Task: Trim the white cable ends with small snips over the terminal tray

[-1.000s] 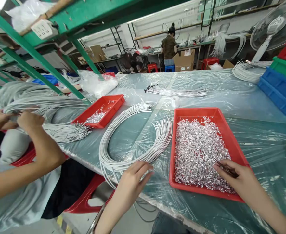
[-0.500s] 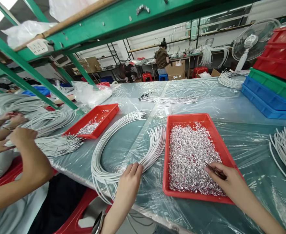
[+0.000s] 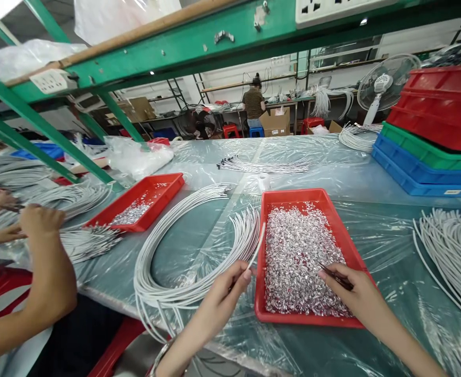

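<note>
My left hand (image 3: 224,293) pinches one white cable (image 3: 257,246) near its end, lifted off the looped bundle of white cables (image 3: 167,251) on the plastic-covered table. My right hand (image 3: 356,296) rests over the near right corner of a red tray (image 3: 281,314) filled with small shiny metal pieces (image 3: 297,251). Its fingers are closed on a thin dark tool (image 3: 335,277), likely tweezers, whose tip points into the metal pieces.
A co-worker's arms (image 3: 37,272) work on cable bundles at the left beside a second red tray (image 3: 140,201). More white cables (image 3: 450,246) lie at the right. Stacked red, green and blue bins (image 3: 430,136) stand at the back right. A green shelf frame (image 3: 136,47) hangs overhead.
My left hand has picked one cable out of the bundle and lifted its end toward the tray. My right hand stays in the tray with the tool. The camera tilted up.
</note>
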Tool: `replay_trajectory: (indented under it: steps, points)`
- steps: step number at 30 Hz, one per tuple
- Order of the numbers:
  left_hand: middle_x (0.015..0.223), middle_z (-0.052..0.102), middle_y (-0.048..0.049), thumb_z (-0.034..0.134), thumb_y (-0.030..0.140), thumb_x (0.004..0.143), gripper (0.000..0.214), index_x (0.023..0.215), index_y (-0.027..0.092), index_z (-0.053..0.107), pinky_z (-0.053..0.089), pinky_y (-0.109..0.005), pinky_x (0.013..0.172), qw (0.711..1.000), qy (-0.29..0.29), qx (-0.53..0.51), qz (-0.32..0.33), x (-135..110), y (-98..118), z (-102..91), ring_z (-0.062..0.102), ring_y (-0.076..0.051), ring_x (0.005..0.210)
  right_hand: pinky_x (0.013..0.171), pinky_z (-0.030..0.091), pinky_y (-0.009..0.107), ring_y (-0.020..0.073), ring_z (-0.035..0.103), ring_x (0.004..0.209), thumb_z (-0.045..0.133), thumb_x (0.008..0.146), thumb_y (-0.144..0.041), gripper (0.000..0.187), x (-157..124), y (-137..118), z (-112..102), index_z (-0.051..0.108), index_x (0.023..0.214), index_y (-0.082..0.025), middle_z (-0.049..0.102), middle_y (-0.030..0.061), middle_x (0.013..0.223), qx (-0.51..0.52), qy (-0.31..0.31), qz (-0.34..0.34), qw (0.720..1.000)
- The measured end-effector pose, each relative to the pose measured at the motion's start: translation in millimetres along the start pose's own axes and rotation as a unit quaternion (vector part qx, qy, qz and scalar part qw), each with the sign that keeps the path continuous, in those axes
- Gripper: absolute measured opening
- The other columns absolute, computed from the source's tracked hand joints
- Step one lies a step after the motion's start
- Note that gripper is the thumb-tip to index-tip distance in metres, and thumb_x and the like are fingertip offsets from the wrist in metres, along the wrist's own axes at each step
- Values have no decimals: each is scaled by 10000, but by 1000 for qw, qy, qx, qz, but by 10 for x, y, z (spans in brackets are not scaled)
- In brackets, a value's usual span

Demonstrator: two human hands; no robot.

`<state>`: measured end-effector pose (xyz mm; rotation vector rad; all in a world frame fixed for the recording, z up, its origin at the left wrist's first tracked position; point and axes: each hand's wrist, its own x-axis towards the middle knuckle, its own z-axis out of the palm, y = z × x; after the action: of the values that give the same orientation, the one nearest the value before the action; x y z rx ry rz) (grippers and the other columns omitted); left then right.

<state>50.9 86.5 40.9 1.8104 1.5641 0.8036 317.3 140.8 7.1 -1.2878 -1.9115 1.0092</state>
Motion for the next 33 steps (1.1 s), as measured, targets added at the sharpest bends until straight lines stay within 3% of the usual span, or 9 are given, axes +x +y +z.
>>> replay_trajectory:
  steps: [4,8,13,17,20,23,30,33]
  points:
    - [634,380,37,249,371,979,364,882,166,533,348,-196,542,994,-48,-98,9,58,355,235,388,-105,582,500,296,230,117,368,545,465,893,-455,349,-31,-50,-25,526,689,-178,379,-40,597,41,7,3,999]
    - [619,385,37,318,371,968,331,885,161,561,311,-214,544,981,-67,-182,8,39,494,466,375,-109,579,482,288,232,116,344,517,350,934,-481,407,-85,-86,11,556,770,-171,337,-43,581,88,15,8,996]
    - [672,446,16,341,328,965,281,881,171,559,336,-218,588,978,-62,-197,-2,-18,472,546,423,-124,632,477,321,227,117,388,514,388,921,-484,385,-193,-185,96,558,768,-175,401,-31,584,129,0,-2,992]
    - [730,525,-8,344,303,963,268,851,176,552,370,-224,648,980,-68,-188,-4,-42,430,579,472,-138,686,566,390,239,145,489,612,427,916,-445,324,-262,-261,157,565,772,-190,512,-1,654,137,-23,-14,990]
    - [705,541,-3,370,293,957,260,796,173,536,368,-215,610,977,-70,-200,-3,-38,378,633,484,-127,653,624,420,250,168,550,699,439,917,-399,264,-283,-284,213,576,820,-194,589,23,746,126,-44,-28,991]
    - [660,536,3,397,282,949,274,741,166,530,366,-202,570,973,-78,-218,-7,-24,332,668,494,-116,617,568,415,235,154,552,635,453,913,-360,211,-295,-279,273,564,850,-191,597,13,710,98,-37,-36,994]
    - [827,677,-40,489,232,910,178,930,182,659,488,-229,704,966,-41,-256,-1,-7,275,685,620,-150,751,511,418,210,123,543,561,510,884,-288,101,-299,-260,337,553,895,-197,591,-8,673,65,0,-61,996]
    - [790,679,-46,528,245,886,174,955,177,674,514,-238,668,965,-21,-261,-24,-22,251,705,627,-161,722,527,440,214,127,569,586,528,869,-261,89,-291,-269,343,561,918,-195,614,4,711,60,-4,-71,996]
